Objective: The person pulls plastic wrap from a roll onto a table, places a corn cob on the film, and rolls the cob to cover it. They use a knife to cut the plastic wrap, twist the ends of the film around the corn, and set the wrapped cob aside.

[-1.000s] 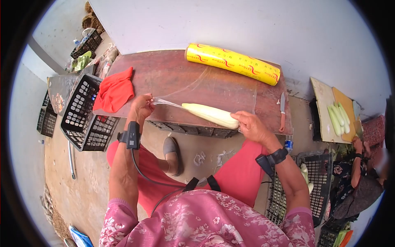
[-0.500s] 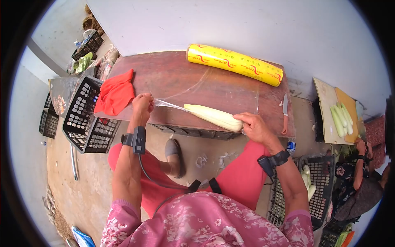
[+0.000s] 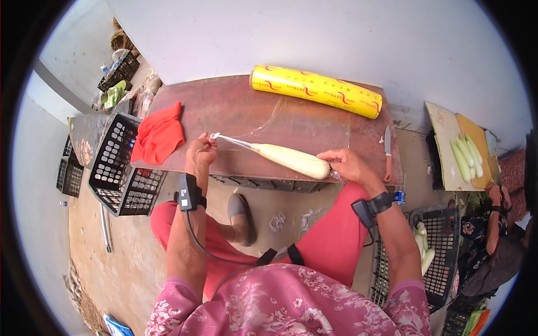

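Pale, peeled corn cob [image 3: 291,159] in clear cling film lies near the front edge of the reddish-brown tabletop [image 3: 224,106], long axis left to right, taper toward the left. The left hand [image 3: 200,154] pinches the film's twisted tail; the right hand [image 3: 348,166] is closed around the blunt end. It looks firm and light, though slick under film; the ends look like the surest holds. Behind lies a yellow cling film roll [image 3: 316,91].
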`<move>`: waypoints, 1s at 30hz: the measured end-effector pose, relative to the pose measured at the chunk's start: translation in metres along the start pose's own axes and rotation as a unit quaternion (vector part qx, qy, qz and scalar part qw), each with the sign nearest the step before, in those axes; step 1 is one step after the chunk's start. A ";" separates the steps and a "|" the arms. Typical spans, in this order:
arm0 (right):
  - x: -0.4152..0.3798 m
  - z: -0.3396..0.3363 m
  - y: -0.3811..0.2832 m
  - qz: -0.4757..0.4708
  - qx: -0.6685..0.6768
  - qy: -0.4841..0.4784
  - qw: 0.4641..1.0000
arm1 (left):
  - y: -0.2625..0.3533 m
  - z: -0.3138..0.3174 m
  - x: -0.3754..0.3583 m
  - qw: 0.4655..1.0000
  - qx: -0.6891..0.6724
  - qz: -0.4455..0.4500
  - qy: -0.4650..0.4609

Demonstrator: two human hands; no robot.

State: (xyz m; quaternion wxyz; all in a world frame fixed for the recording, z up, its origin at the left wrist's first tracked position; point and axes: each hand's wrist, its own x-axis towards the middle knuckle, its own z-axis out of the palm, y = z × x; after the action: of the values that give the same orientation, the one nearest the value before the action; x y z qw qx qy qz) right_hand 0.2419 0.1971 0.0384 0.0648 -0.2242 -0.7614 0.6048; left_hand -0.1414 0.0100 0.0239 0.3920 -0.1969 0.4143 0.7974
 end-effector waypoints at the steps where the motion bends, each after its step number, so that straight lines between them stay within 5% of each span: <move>1: 0.001 0.000 0.001 -0.001 0.006 -0.003 1.000 | -0.005 -0.004 0.010 1.000 0.003 0.014 -0.008; 5: 0.003 -0.002 -0.001 0.022 0.013 -0.007 1.000 | -0.029 0.005 0.011 0.988 0.027 0.145 0.056; 11: 0.006 -0.003 0.007 0.006 0.002 -0.009 1.000 | -0.034 0.017 -0.030 0.975 0.033 0.214 0.053; 23: 0.019 -0.015 0.004 0.073 0.061 -0.057 0.994 | -0.022 -0.046 -0.002 0.995 0.022 0.101 0.011; 30: 0.023 -0.012 0.013 0.080 0.052 -0.033 0.995 | -0.041 0.014 -0.024 0.977 0.074 0.198 -0.005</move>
State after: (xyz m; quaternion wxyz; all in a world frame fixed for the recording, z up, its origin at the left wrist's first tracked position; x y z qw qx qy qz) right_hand 0.2290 0.2191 0.0254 0.0027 -0.2608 -0.7106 0.6535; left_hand -0.0938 0.0250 0.0266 0.2420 -0.0770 0.5008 0.8274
